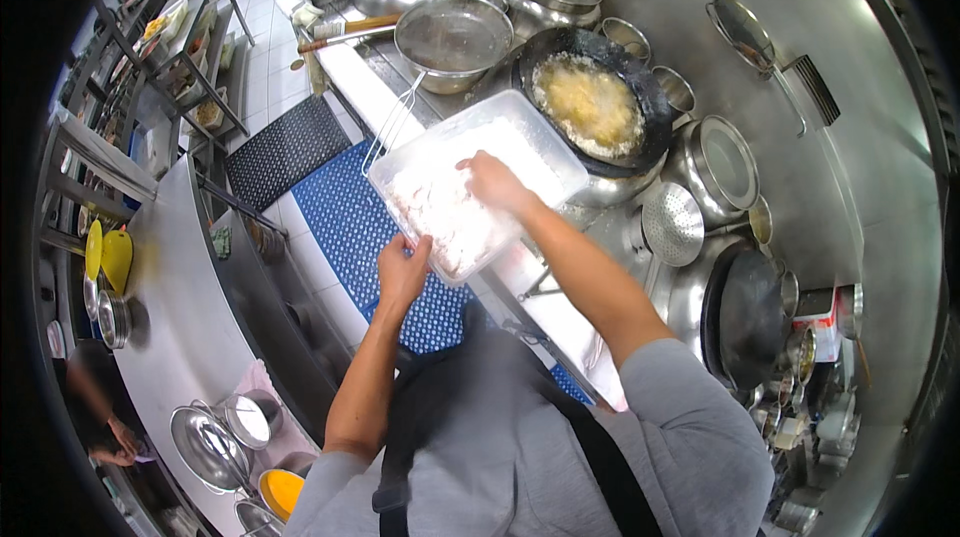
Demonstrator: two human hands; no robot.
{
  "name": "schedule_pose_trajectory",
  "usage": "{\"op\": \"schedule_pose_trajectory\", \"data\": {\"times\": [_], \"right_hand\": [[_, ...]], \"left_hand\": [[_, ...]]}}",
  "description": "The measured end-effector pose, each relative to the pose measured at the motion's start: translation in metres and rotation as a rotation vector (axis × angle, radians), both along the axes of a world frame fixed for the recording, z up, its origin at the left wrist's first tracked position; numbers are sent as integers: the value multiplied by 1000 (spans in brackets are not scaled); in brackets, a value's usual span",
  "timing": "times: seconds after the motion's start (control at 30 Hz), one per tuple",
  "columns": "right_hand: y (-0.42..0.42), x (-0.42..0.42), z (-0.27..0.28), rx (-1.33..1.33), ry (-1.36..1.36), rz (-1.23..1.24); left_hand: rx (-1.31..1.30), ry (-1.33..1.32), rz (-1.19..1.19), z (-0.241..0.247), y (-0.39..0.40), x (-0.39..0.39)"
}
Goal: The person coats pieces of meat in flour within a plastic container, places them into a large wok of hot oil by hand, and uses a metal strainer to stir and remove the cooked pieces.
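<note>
A translucent plastic tub is held tilted in front of me. Inside lies white powder, likely flour, with coated pale pieces towards the near left end. My left hand grips the tub's near left edge, thumb on the rim. Over the middle of the tub, my right hand reaches down to the powder; glare and blur hide whether its fingers hold a piece. Just past the tub's far right corner, a black wok contains bubbling yellow oil with frying food.
A wire strainer rests over a pot at the wok's left. Nearer on the right sit a perforated ladle, a lidded steel pot and another black wok. Bowls stand on the left counter; another person's hand is beyond.
</note>
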State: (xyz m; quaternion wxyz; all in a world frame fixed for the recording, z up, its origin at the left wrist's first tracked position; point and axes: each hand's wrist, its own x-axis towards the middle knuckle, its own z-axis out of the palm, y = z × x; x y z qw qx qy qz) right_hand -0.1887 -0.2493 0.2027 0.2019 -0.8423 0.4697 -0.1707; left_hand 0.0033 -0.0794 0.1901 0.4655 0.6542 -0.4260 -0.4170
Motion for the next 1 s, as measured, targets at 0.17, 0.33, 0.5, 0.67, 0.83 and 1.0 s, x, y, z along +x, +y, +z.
{"op": "schedule_pose_trajectory", "data": {"times": [0.17,0.33,0.5,0.67,0.83,1.0], "right_hand": [[3,18,7,98,110,51],[-23,-31,114,-35,-73,-144],[-109,-104,133,-28,-104,-364],[-223,-147,68,-186,74,-455],[-286,-192,91,-407,513,-389],[-205,-126,175,-298,209,-135]], "left_hand": [[-22,33,25,0,4,4],[20,31,47,-1,4,1],[66,-48,62,5,4,-2],[117,-57,72,11,6,-5],[103,12,104,14,9,-7],[25,-60,85,5,12,0]]}}
